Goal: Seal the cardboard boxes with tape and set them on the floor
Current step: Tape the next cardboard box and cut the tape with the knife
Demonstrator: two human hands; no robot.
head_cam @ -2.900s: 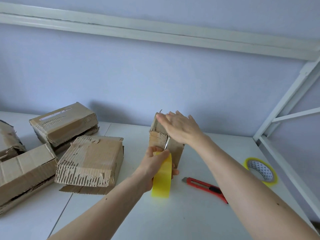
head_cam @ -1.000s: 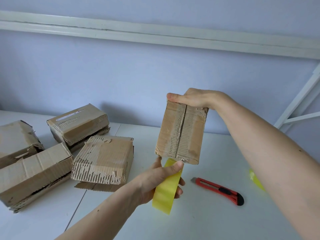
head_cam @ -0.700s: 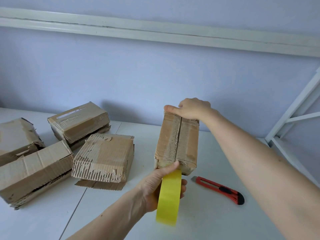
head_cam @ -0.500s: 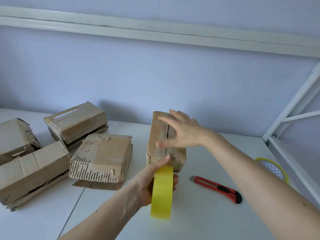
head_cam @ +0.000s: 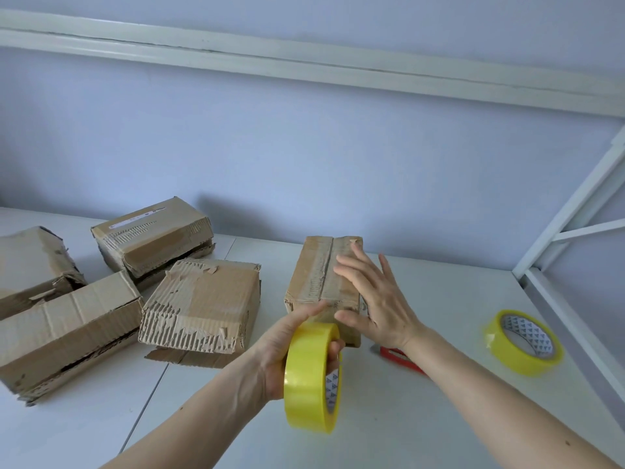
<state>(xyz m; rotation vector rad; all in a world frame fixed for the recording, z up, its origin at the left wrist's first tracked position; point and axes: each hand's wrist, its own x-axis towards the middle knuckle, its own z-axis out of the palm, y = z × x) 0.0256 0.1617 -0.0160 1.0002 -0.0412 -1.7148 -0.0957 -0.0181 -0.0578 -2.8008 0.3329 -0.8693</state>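
Five cardboard boxes (head_cam: 324, 279), two yellow tape rolls (head_cam: 313, 377), one red cutter (head_cam: 400, 358)

A white bench (head_cam: 422, 428) runs along a pale blue wall (head_cam: 304, 147), with a thin seam crossing its top on the left side. A white beam (head_cam: 304, 64) crosses the wall high up. At the right edge stands a white metal frame (head_cam: 571, 211) with a slanted brace. A red utility knife (head_cam: 404, 360) lies on the bench, only partly visible.
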